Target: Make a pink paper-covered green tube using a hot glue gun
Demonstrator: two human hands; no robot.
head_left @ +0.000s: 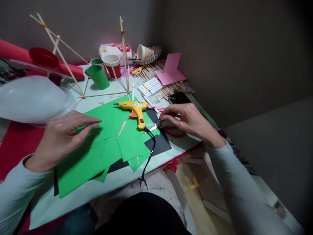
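Note:
My left hand [65, 138] hovers over the left part of the green paper sheets [100, 143]. Its thumb and forefinger meet in a pinch; whatever may be between them is too small to make out. At the right, my right hand [189, 120] has its fingertips closed on a red handle loop of the scissors [156, 125], whose blades lie partly spread. Between my hands a yellow hot glue gun [134, 107] lies on its side on the green paper, its nozzle pointing left. A narrow pink paper strip [121, 130] rests just below it.
Wooden stick frames [126, 62] stand behind, near a green paper cylinder [98, 77] and a red-white paper cup [112, 66]. White markers [150, 87] and a folded pink card [171, 70] lie at the back right. A whitish balloon [34, 99] is at left. The black cord [153, 150] hangs over the front edge.

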